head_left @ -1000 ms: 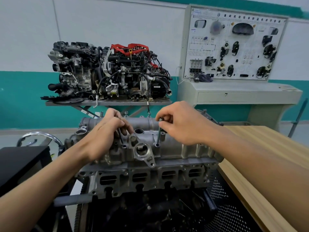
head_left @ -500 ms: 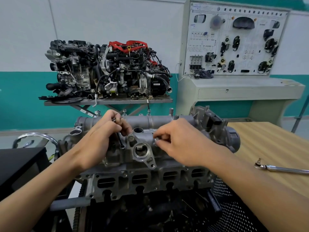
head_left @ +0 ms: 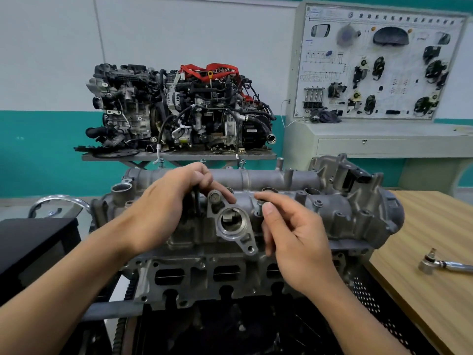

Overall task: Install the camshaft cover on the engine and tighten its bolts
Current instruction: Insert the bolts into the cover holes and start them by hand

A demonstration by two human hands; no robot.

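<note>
The grey aluminium camshaft cover (head_left: 332, 203) sits on top of the engine (head_left: 204, 275) in front of me. My left hand (head_left: 163, 208) is over the cover's left part, fingers curled round a dark bolt (head_left: 197, 201) that stands upright in the cover. My right hand (head_left: 294, 239) is at the cover's middle, where thumb and forefinger pinch the head of a second bolt (head_left: 260, 204), which is sunk in its hole with only the top showing. Several more bolts (head_left: 242, 163) stand raised along the cover's far edge.
A ratchet wrench (head_left: 435, 263) lies on the wooden table (head_left: 422, 226) at the right. A black box (head_left: 33, 242) stands at the left. Behind are a second engine on a stand (head_left: 179, 111) and a training panel (head_left: 378, 65).
The bolt in my right hand has gone down into its hole, and that hand has dropped lower and nearer to me. My left hand stays on its bolt.
</note>
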